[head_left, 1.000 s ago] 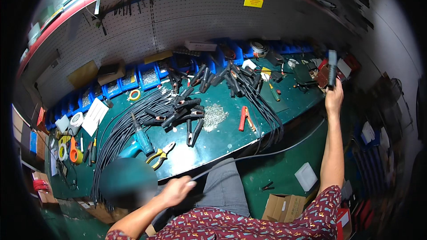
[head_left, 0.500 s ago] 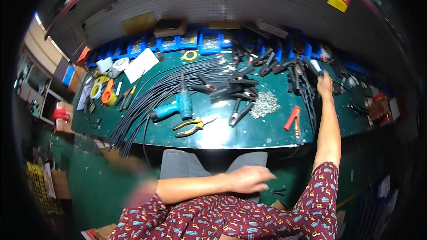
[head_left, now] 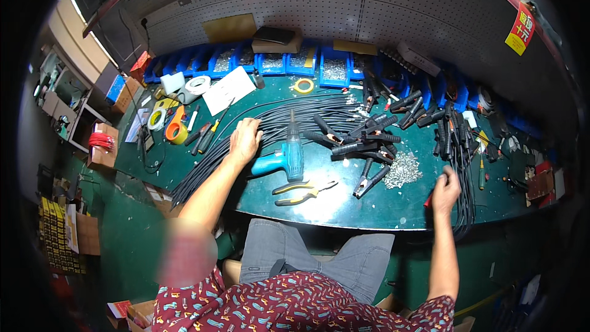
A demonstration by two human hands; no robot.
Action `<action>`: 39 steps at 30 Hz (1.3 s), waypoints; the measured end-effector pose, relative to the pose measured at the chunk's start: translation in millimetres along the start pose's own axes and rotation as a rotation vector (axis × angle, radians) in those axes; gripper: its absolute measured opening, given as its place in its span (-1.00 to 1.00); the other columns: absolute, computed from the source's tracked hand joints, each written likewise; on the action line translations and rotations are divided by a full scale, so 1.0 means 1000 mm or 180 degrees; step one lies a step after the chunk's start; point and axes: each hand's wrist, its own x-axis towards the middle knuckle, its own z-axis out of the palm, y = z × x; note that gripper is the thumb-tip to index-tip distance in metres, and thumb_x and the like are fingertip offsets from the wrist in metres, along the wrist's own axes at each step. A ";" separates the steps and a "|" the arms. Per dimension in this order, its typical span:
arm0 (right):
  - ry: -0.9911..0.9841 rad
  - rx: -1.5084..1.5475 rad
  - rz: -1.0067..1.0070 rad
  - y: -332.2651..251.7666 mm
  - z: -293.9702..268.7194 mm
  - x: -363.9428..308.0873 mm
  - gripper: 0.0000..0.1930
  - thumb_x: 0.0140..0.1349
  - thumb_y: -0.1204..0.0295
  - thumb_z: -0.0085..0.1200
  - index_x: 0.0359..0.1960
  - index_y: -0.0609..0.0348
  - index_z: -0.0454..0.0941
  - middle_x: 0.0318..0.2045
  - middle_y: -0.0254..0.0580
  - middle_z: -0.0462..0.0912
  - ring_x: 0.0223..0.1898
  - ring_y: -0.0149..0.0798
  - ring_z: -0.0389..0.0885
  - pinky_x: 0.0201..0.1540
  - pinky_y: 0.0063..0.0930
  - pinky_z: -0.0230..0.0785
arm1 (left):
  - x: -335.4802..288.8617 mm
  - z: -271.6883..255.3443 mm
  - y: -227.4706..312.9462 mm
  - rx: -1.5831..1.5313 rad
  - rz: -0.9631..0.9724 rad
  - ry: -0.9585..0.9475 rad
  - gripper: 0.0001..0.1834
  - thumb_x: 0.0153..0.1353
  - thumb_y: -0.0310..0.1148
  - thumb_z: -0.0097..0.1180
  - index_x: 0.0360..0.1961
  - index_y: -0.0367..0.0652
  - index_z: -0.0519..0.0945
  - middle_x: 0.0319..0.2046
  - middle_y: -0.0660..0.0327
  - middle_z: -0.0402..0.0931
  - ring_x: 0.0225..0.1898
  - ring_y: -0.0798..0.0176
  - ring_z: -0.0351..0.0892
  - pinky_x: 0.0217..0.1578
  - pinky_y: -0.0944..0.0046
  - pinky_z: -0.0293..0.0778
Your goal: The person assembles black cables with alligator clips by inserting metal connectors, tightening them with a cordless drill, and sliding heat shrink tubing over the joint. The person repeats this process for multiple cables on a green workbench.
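Note:
My left hand lies with fingers spread on a bundle of long black cables on the green bench. It is just left of a teal power drill. At the bench's front right, my right hand curls around a red-handled hand tool, most of which is hidden under the palm. Yellow-handled pliers lie near the front edge. Between my hands are black clamp handles and a pile of small metal parts.
Blue parts bins line the back under a white pegboard. An orange tape roll, a yellow ring and a white sheet lie at left. More black cables hang over the right front edge. Cardboard boxes stand on the floor at left.
My left hand rose from my lap onto the black cables beside the drill. My right hand drew back from the far right of the bench to the red-handled tool near the front edge.

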 end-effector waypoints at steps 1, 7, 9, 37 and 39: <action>-0.0192 0.0116 0.0295 -0.016 0.001 -0.023 -0.74 0.26 0.59 0.00 -0.06 0.40 0.63 -0.12 0.09 0.70 -0.12 -0.08 0.69 0.00 -0.31 0.51 | 0.010 0.011 -0.005 0.0194 0.0090 0.0048 -0.72 0.24 -0.39 0.21 -0.02 -0.15 0.60 -0.02 0.01 0.54 0.07 -0.10 0.52 0.06 -0.05 0.51; -0.0700 0.1099 0.1215 -0.097 0.044 -0.133 -0.76 0.29 0.56 0.15 -0.03 0.32 0.67 -0.17 -0.19 0.72 -0.22 -0.43 0.62 -0.13 -0.52 0.51 | 0.020 0.038 -0.042 0.0607 0.0188 -0.0357 -0.78 0.22 -0.38 0.18 -0.12 -0.13 0.54 -0.11 0.00 0.49 0.02 -0.09 0.50 -0.05 -0.06 0.54; -0.0566 0.1084 0.1143 -0.107 0.068 -0.137 -0.74 0.26 0.58 0.15 -0.03 0.36 0.65 -0.18 -0.10 0.72 -0.22 -0.37 0.67 -0.12 -0.48 0.54 | 0.020 0.026 -0.034 0.0477 0.0436 0.0041 -0.67 0.23 -0.31 0.28 -0.01 -0.10 0.53 -0.06 0.04 0.46 0.04 -0.08 0.47 -0.01 -0.06 0.48; -0.1606 0.2461 0.1615 -0.157 0.085 -0.080 -0.71 0.38 0.33 0.16 0.01 0.19 0.44 -0.29 -0.25 0.61 -0.39 -0.31 0.62 -0.33 -0.42 0.49 | 0.013 -0.178 0.054 -0.1564 0.0910 0.2101 -0.78 0.50 -0.39 0.04 -0.01 -0.34 0.55 -0.27 0.16 0.59 -0.31 0.31 0.56 -0.23 0.28 0.51; -0.1549 0.3634 0.2244 -0.165 0.083 -0.097 -0.77 0.45 0.27 0.11 -0.03 0.09 0.44 -0.34 -0.34 0.58 -0.42 -0.46 0.56 -0.36 -0.54 0.46 | -0.041 -0.152 0.075 -0.1565 0.0737 0.1423 -0.79 0.47 -0.41 0.04 -0.01 -0.34 0.54 -0.25 0.06 0.61 -0.33 0.21 0.60 -0.26 0.23 0.54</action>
